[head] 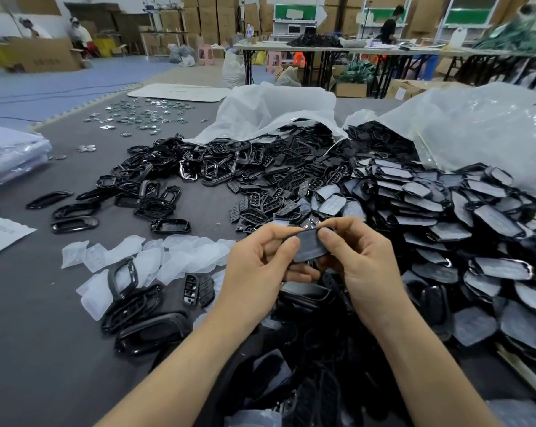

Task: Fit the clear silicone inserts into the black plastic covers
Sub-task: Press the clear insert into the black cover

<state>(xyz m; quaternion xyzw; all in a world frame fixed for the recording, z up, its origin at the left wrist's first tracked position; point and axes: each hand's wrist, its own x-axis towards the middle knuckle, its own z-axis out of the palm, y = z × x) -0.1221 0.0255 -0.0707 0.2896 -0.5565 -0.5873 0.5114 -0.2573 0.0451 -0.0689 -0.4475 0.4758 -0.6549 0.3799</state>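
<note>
We find no text that we can read. A cardboard box (45, 58) at the far left carries dark printed characters, too blurred to make out. A white sheet of paper (2, 234) at the left edge shows faint printed lines, equally illegible.

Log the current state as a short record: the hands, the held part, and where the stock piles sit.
held cover: black, dull translucent face up; cannot tell whether the insert is fully seated
left hand: pinches its left edge, thumb on top
right hand: pinches its right edge, thumb on top
clear inserts: loose heap on grey table, left of hands
empty covers: pile spilling from white bag
fitted covers: large heap at right
</note>
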